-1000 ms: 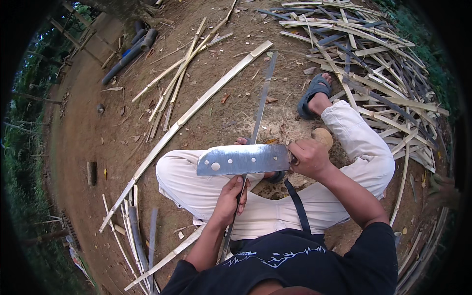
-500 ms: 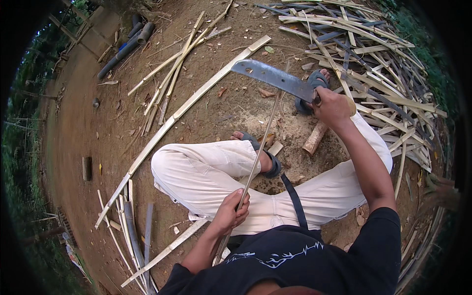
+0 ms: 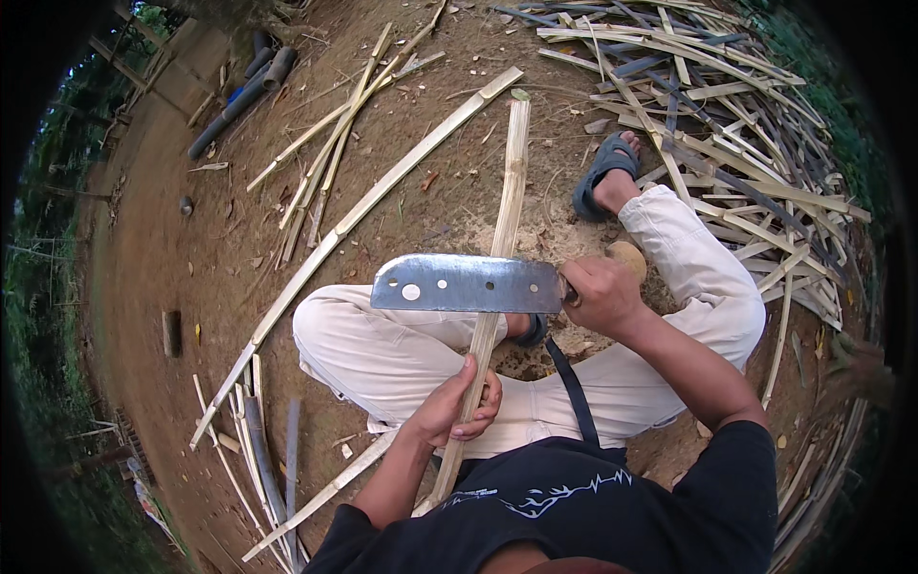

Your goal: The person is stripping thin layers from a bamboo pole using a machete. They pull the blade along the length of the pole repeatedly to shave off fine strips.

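Note:
My left hand [image 3: 461, 406] is closed around a pale split bamboo strip [image 3: 513, 182], which runs from beside my waist up and away between my legs. In my right hand [image 3: 604, 292] is the handle of a wide machete [image 3: 459, 284] with several holes through its blade. The blade lies crosswise over the strip, its tip toward the left above my knee. Whether its edge touches the bamboo I cannot tell. The round, light-coloured end of the handle [image 3: 626, 256] sticks out past my right fist.
A large heap of split bamboo [image 3: 727, 143] lies at the far right. One long strip [image 3: 354, 212] crosses the ground on the left, with more strips [image 3: 251, 450] near its lower end. Dark bamboo poles [image 3: 234, 113] lie far left. My sandalled foot [image 3: 610, 177] rests beyond the machete.
The machete has come down and left from beside my right foot to across the bamboo strip. In my left hand the strip has turned from its narrow edge to its broad face.

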Demonstrator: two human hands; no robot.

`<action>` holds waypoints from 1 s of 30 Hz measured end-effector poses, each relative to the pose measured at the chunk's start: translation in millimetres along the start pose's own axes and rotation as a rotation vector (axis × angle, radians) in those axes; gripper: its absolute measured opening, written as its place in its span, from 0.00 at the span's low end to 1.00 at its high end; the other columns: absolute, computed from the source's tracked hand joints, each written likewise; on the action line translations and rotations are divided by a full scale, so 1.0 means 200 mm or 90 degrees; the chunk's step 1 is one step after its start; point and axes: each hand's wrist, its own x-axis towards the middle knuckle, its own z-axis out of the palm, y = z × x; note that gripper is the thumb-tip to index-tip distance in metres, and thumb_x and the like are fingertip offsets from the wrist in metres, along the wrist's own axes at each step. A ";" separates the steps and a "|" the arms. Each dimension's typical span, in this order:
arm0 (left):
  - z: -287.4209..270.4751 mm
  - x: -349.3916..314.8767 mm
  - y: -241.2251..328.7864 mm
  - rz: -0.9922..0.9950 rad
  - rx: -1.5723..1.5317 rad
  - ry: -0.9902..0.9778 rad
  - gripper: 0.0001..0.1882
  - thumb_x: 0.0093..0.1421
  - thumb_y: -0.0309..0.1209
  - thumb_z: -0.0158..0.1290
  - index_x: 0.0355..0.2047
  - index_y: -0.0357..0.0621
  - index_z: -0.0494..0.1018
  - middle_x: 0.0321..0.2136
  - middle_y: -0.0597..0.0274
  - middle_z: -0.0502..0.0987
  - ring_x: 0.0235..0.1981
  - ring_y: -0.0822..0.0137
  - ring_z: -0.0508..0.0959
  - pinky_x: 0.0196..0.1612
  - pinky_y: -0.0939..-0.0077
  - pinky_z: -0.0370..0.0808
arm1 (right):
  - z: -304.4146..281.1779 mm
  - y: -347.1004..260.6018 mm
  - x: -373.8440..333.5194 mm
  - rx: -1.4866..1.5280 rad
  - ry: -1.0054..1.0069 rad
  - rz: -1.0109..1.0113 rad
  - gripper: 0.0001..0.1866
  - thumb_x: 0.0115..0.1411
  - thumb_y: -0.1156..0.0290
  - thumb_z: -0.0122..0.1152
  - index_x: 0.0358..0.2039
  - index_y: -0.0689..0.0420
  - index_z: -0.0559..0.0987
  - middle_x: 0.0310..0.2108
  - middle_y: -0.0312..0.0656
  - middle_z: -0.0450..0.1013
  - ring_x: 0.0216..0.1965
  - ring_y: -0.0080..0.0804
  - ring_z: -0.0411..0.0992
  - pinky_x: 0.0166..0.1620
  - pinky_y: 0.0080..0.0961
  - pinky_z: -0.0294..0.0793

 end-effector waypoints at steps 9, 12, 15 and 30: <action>0.02 0.01 0.05 -0.040 -0.040 0.018 0.32 0.70 0.61 0.29 0.30 0.45 0.66 0.11 0.75 0.54 0.06 0.83 0.50 0.08 0.87 0.47 | -0.08 0.21 0.14 -0.120 0.004 -0.019 0.11 0.42 0.73 0.65 0.26 0.55 0.72 0.21 0.41 0.71 0.25 0.42 0.74 0.30 0.39 0.73; 0.03 0.01 0.05 -0.001 -0.023 0.027 0.32 0.70 0.61 0.29 0.30 0.45 0.66 0.11 0.75 0.54 0.06 0.83 0.49 0.07 0.86 0.46 | -0.08 0.09 0.10 -0.058 -0.024 -0.039 0.11 0.43 0.72 0.65 0.27 0.55 0.72 0.21 0.42 0.71 0.26 0.43 0.75 0.30 0.40 0.73; 0.00 -0.05 0.00 -0.038 0.013 0.020 0.32 0.71 0.60 0.29 0.30 0.44 0.65 0.11 0.75 0.52 0.07 0.82 0.50 0.08 0.86 0.47 | -0.10 0.32 0.16 -0.157 0.036 -0.017 0.12 0.43 0.71 0.67 0.27 0.55 0.72 0.22 0.43 0.72 0.27 0.45 0.75 0.31 0.42 0.73; 0.04 0.00 0.05 -0.014 0.032 0.052 0.32 0.71 0.60 0.28 0.30 0.44 0.65 0.11 0.75 0.53 0.07 0.82 0.51 0.09 0.85 0.48 | -0.07 0.24 0.14 -0.051 -0.012 0.024 0.11 0.45 0.71 0.66 0.26 0.56 0.72 0.20 0.43 0.71 0.24 0.48 0.74 0.30 0.42 0.74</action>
